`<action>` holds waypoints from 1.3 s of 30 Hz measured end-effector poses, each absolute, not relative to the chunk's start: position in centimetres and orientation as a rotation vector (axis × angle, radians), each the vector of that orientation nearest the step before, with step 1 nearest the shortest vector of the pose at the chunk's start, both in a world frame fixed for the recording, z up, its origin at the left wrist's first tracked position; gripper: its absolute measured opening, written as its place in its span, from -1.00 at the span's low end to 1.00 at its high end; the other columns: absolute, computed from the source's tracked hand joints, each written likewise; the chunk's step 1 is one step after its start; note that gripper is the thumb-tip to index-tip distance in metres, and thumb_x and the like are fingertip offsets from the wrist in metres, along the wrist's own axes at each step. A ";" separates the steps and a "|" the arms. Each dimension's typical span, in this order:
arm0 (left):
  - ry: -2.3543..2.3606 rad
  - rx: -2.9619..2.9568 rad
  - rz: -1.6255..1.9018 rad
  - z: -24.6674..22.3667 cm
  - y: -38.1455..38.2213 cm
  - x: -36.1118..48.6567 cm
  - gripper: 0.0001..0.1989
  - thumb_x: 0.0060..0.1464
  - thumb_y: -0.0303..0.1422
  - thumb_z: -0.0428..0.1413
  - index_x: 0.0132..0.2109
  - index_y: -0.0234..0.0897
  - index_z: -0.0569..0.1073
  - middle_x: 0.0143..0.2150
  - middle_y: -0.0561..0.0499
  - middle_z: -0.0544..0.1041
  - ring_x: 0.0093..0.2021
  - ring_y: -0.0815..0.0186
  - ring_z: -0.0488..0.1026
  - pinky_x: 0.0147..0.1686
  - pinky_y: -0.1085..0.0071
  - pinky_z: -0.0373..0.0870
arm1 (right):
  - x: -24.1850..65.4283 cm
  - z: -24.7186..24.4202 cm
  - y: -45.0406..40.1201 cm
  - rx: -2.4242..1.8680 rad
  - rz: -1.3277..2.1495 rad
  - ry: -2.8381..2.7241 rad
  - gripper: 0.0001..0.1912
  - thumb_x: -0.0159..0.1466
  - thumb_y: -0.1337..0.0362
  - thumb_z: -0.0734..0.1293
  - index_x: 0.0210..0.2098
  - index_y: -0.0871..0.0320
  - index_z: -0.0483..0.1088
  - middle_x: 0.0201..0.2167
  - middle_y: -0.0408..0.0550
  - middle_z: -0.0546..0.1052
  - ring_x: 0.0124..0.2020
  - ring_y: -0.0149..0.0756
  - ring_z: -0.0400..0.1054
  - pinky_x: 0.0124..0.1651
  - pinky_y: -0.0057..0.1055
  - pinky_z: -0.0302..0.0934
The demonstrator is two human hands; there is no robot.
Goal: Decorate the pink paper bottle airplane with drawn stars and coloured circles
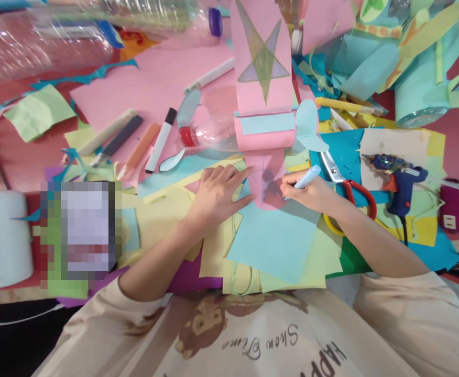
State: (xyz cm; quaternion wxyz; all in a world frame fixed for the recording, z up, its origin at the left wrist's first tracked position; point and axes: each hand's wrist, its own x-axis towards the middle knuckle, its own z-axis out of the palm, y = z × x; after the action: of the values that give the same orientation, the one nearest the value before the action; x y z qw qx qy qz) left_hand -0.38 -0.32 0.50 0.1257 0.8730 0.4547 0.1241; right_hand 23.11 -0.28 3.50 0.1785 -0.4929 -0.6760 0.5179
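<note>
My right hand is closed around a light blue marker, its tip down by the edge of a pink paper strip. The strip hangs from a pink paper piece with a green and purple star, wrapped round a clear plastic bottle with a red cap. A pale blue band crosses the pink paper. My left hand rests palm down, fingers spread, thumb and index near the strip's left side. Beneath the strip's end is a light blue sheet on yellow paper.
Red-and-yellow scissors and a blue glue gun lie to the right. Several markers sit at the left, near a blurred-out device. Large plastic bottles lie at the back left; a turquoise paper-covered bottle is back right.
</note>
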 end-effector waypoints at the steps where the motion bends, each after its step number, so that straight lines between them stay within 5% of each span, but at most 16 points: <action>1: 1.322 2.544 0.364 0.5 -0.3 -0.4 -0.53 0.15 -0.19 0.11 0.18 -0.20 0.36 -0.28 -0.03 0.42 -0.23 0.18 0.34 -0.16 0.27 0.19 | 23.1 3.5 -0.3 -1.406 1.462 -1.938 -0.73 0.15 0.37 0.19 -0.65 0.14 0.07 -0.68 -0.23 0.15 -0.58 -0.47 0.00 -0.49 -0.41 -0.18; 39: 1.325 2.535 0.368 0.4 -0.3 -0.4 -0.53 0.16 -0.19 0.10 0.18 -0.21 0.36 -0.28 -0.03 0.41 -0.23 0.18 0.33 -0.16 0.26 0.20 | 23.1 3.0 -0.4 -1.332 1.343 -1.924 -0.69 0.28 0.17 0.23 -0.55 0.16 0.23 -0.58 -0.20 0.28 -0.52 -0.46 0.10 -0.44 -0.45 -0.03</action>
State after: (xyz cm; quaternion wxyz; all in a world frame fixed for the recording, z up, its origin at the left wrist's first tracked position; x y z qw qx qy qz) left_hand -0.44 -0.26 0.40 0.1285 0.8718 0.4555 0.1265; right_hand 23.08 -0.43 2.99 0.2201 -0.4815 -0.6957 0.4855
